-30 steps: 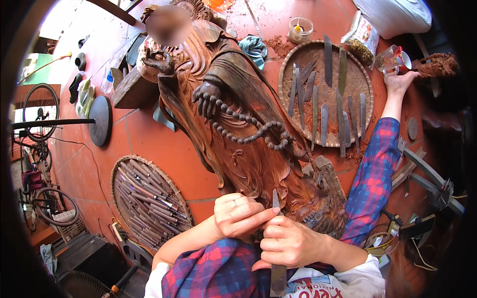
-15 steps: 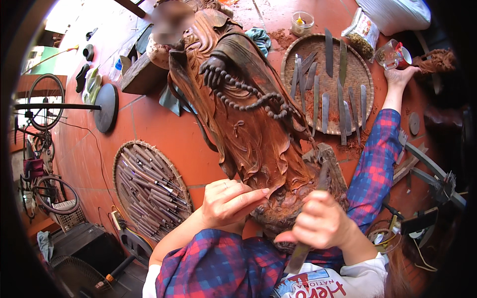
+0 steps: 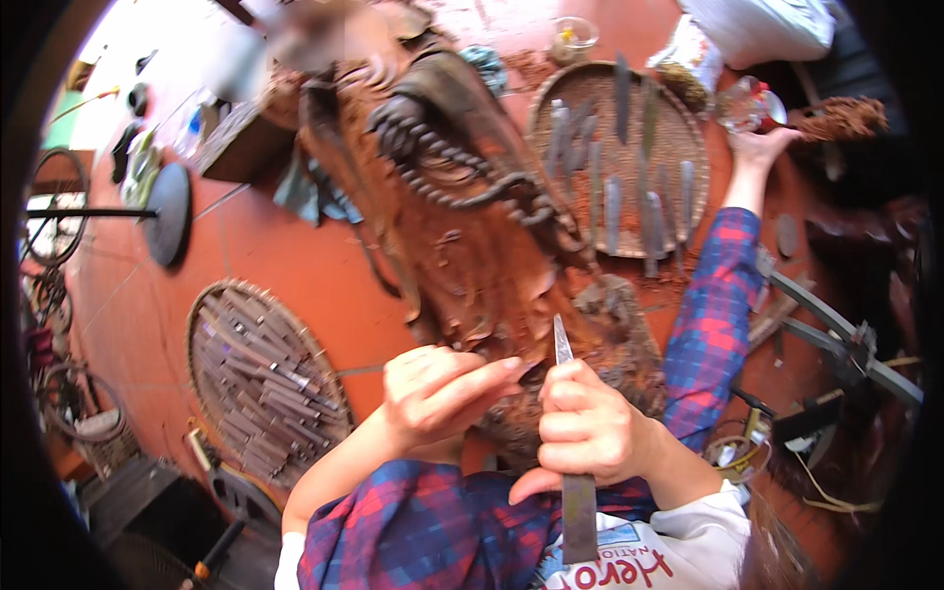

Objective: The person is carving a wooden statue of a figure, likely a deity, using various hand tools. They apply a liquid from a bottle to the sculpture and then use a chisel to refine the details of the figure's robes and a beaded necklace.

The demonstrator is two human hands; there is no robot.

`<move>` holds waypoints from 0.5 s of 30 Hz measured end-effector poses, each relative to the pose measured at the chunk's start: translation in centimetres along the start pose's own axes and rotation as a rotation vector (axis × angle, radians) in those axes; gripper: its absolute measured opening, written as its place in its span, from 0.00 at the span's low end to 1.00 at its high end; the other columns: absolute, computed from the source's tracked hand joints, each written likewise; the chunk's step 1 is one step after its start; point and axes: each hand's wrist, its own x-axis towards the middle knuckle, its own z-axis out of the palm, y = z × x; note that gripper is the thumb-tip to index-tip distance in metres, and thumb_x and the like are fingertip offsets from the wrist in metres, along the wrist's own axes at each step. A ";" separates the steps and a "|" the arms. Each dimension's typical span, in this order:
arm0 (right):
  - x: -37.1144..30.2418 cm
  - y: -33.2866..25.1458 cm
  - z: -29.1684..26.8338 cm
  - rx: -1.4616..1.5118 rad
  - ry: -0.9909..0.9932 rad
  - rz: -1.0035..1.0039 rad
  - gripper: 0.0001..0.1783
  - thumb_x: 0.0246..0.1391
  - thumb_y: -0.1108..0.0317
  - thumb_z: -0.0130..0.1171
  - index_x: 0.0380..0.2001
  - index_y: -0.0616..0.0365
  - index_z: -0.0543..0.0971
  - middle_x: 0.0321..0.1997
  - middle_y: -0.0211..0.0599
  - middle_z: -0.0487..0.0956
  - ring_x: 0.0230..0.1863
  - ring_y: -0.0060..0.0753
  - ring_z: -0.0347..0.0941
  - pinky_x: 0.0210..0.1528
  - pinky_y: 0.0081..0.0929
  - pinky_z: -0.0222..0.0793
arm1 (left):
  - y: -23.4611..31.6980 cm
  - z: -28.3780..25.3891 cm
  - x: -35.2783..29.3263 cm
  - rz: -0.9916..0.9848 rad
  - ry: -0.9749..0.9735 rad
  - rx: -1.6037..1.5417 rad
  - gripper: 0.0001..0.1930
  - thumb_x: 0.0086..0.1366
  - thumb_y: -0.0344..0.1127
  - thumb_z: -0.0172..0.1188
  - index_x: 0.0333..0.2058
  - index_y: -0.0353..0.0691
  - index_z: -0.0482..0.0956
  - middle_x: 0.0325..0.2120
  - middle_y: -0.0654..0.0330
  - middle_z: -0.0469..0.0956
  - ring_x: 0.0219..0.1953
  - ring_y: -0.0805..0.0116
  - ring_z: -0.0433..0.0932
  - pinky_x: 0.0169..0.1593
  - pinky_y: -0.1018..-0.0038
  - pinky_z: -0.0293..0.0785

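Note:
A carved wooden statue [image 3: 452,265] of a robed figure with a string of beads [image 3: 467,192] lies slanting away from me, its rough base nearest. Over the base, my right hand [image 3: 590,423] is closed around a flat metal blade [image 3: 580,521]. The blade's narrow end points up toward the statue, and its wide end hangs below my fist. To the left, my left hand [image 3: 438,393] is pinched at the lower edge of the carving; a small pale tip shows at its fingers, too blurred to name. Motion smears the picture.
A round woven tray [image 3: 546,128] at the far right bears several flat blades. On the left, another woven tray [image 3: 202,334] holds many slim-handled tools. A checked trouser leg [image 3: 713,315] stretches along the right, beside a metal frame [image 3: 826,334]. Wood shavings dot the tiled floor.
My right hand has shifted left and turned the blade more upright, its narrow end now in sight. My left hand stays pinched near the base. The whole view has swung slightly.

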 end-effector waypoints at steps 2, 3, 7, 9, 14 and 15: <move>-0.8 0.8 -1.7 -0.133 0.049 0.027 0.25 0.38 0.53 0.76 0.15 0.52 0.68 0.20 0.28 0.62 0.28 0.36 0.65 0.44 0.41 0.65 | -0.5 0.0 -0.3 -0.039 -0.010 0.011 0.17 0.52 0.31 0.74 0.42 0.43 0.86 0.24 0.66 0.80 0.21 0.72 0.77 0.24 0.76 0.71; -1.6 1.3 -3.1 -0.343 0.080 0.077 0.24 0.37 0.54 0.76 0.15 0.53 0.69 0.19 0.28 0.63 0.27 0.37 0.66 0.43 0.41 0.66 | -0.6 0.0 -0.5 -0.057 0.001 0.023 0.16 0.52 0.29 0.73 0.42 0.43 0.86 0.24 0.65 0.80 0.21 0.71 0.77 0.24 0.76 0.71; -4.3 6.3 -8.6 -0.622 0.500 0.379 0.18 0.47 0.59 0.72 0.17 0.54 0.74 0.18 0.25 0.69 0.21 0.29 0.67 0.30 0.31 0.65 | -0.7 -0.2 -0.6 -0.112 0.035 0.069 0.15 0.50 0.23 0.72 0.39 0.41 0.85 0.24 0.62 0.80 0.21 0.68 0.78 0.25 0.75 0.72; -6.4 10.3 -11.6 -0.443 0.756 0.603 0.15 0.60 0.59 0.65 0.24 0.55 0.76 0.18 0.23 0.70 0.19 0.22 0.66 0.22 0.24 0.61 | -0.6 0.2 -0.3 -0.108 0.043 0.062 0.15 0.51 0.23 0.72 0.39 0.40 0.85 0.24 0.62 0.81 0.21 0.68 0.78 0.25 0.75 0.72; -6.7 14.2 -14.3 0.343 0.989 0.874 0.14 0.72 0.57 0.50 0.48 0.55 0.73 0.23 0.22 0.70 0.18 0.12 0.62 0.17 0.12 0.56 | -0.4 -0.2 -0.7 -0.162 0.020 0.076 0.15 0.51 0.23 0.72 0.39 0.40 0.85 0.24 0.61 0.81 0.22 0.67 0.79 0.25 0.75 0.72; -7.1 16.0 -13.8 0.416 0.947 0.881 0.11 0.72 0.61 0.49 0.48 0.56 0.74 0.26 0.22 0.70 0.19 0.12 0.62 0.18 0.12 0.56 | -0.4 -0.3 -1.0 -0.176 0.016 0.085 0.15 0.51 0.23 0.72 0.39 0.40 0.85 0.24 0.61 0.81 0.22 0.68 0.79 0.25 0.75 0.72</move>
